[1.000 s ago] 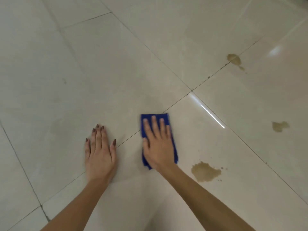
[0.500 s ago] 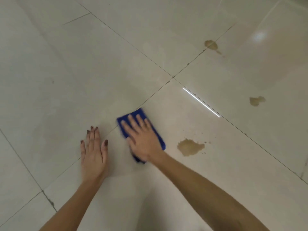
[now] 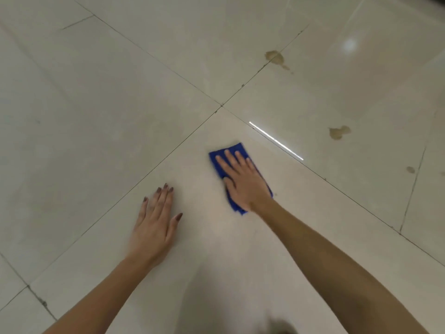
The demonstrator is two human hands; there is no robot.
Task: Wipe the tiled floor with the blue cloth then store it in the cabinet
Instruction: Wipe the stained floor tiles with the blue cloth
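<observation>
Blue folded cloth (image 3: 237, 150) lies flat on the glossy cream tiled floor (image 3: 96, 104), just short of the cross where four grout lines (image 3: 221, 106) meet, on the tile nearest me. I see my right hand (image 3: 243, 182) laid palm-down on top of it, fingers (image 3: 228, 157) stretched out and a little spread; nothing is pinched or curled around, the hand only presses the cloth to the tile. The cloth's far edge shows beyond my fingertips and a near corner pokes out beside my wrist, so the hand covers its middle.

My left hand (image 3: 156, 220) rests flat and bare on the same tile, nearer me and to the left of the cloth, apart from it, fingers extended with dark-painted nails, holding nothing.

Beyond the grout cross, three brownish spill stains are visible: one (image 3: 275, 57) sitting on the grout line running away from the cross, another (image 3: 338, 132) to the right of the cloth past a bright streak of reflected light (image 3: 275, 141), and a small spot (image 3: 410, 169) further right still.
</observation>
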